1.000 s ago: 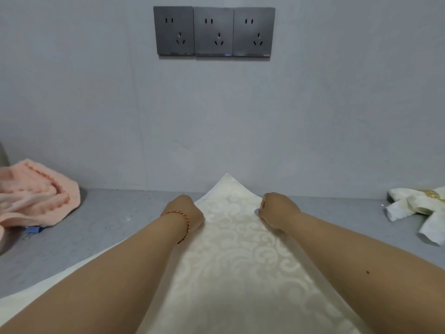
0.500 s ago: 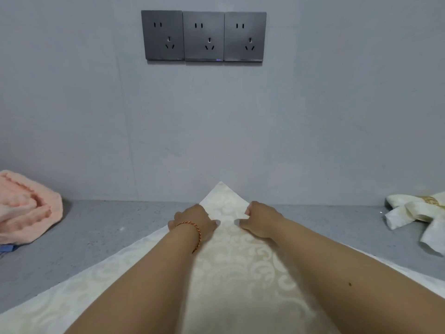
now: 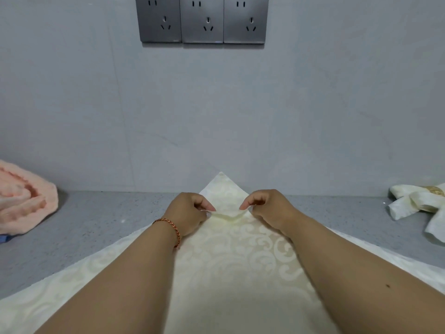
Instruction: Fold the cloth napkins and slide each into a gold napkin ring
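Observation:
A cream damask cloth napkin (image 3: 243, 259) lies spread on the grey counter (image 3: 96, 225) with one corner pointing at the wall. My left hand (image 3: 186, 213) and my right hand (image 3: 267, 209) sit side by side near that far corner. Each pinches the cloth between thumb and fingers, and a small ridge of fabric is raised between them. At the far right lies a folded cream napkin (image 3: 409, 206) inside a gold napkin ring (image 3: 433, 190).
A crumpled pink towel (image 3: 24, 201) sits at the left edge of the counter, with something blue under it. The grey wall rises right behind the napkin's corner and carries three grey sockets (image 3: 202, 20).
Both hands have moved closer together and a little back from the corner. They now pinch up a fold of the cloth, where before they lay on it at the corner's edges.

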### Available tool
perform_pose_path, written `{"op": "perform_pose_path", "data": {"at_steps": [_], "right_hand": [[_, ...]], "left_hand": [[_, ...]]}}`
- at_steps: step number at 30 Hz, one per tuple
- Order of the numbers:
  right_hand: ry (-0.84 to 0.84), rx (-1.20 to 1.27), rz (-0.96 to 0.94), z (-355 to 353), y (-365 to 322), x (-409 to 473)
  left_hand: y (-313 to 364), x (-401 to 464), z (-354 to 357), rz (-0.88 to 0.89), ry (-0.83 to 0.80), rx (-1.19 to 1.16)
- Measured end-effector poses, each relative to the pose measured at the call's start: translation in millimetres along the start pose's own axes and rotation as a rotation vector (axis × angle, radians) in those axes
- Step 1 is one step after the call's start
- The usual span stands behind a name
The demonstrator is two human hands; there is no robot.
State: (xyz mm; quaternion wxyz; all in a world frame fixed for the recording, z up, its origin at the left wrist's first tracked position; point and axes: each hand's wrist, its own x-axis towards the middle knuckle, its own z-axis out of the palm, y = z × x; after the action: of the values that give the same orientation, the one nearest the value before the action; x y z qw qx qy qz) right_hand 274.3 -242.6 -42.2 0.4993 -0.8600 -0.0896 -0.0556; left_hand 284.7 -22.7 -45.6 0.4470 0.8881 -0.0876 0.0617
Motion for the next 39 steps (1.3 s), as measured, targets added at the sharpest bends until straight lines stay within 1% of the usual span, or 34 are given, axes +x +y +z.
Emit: {"op": "perform_pose_path", "data": {"at_steps": [4, 6, 8, 10, 14, 18, 21, 26, 31, 34, 36, 39], "right_hand": [[-0.004, -0.08, 0.045, 1.1, -2.3, 0.5], [0.005, -0.117, 0.055, 2.3, -3.4, 0.8], [0.005, -0.113, 0.046, 3.1, -3.8, 1.6], [-0.007, -0.125, 0.017, 3.9, -3.2, 1.4], [-0.083, -0.28, -0.037, 3.2, -0.9, 4.8], [-0.168, -0.314, 0.006, 1.6, -3.2, 8.0], [-0.204, -0.325, 0.013, 2.4, -5.7, 7.6], [-0.223, -0.304, -0.006, 2.7, -7.7, 5.9], [-0.142, -0.412, -0.166, 4.3, -12.7, 3.1], [-0.162, -0.492, -0.23, 2.6, -18.3, 0.9], [-0.212, -0.56, -0.232, -0.4, -24.3, -2.3], [-0.282, -0.648, -0.202, -4.7, -30.9, -7.3]], "left_hand": [[3.6, -4.2, -3.9, -0.056, -0.026, 0.034], [7.4, -6.0, -4.8, -0.093, -0.02, 0.007], [11.2, -5.7, -4.5, -0.122, 0.006, -0.027], [12.1, -5.0, -2.9, -0.117, 0.006, -0.006], [9.6, -1.0, 2.7, -0.024, -0.079, 0.258], [16.2, 2.6, 1.3, -0.029, -0.193, 0.434], [18.4, 0.9, 0.0, 0.009, -0.244, 0.387], [15.2, -2.6, 0.9, 0.111, -0.207, 0.319], [15.9, -4.7, -3.1, 0.163, -0.158, 0.28], [22.2, -6.4, -11.2, 0.174, -0.187, 0.313], [27.0, -8.4, -14.1, 0.157, -0.22, 0.378], [30.4, -9.6, -16.8, 0.085, -0.283, 0.426]]}}
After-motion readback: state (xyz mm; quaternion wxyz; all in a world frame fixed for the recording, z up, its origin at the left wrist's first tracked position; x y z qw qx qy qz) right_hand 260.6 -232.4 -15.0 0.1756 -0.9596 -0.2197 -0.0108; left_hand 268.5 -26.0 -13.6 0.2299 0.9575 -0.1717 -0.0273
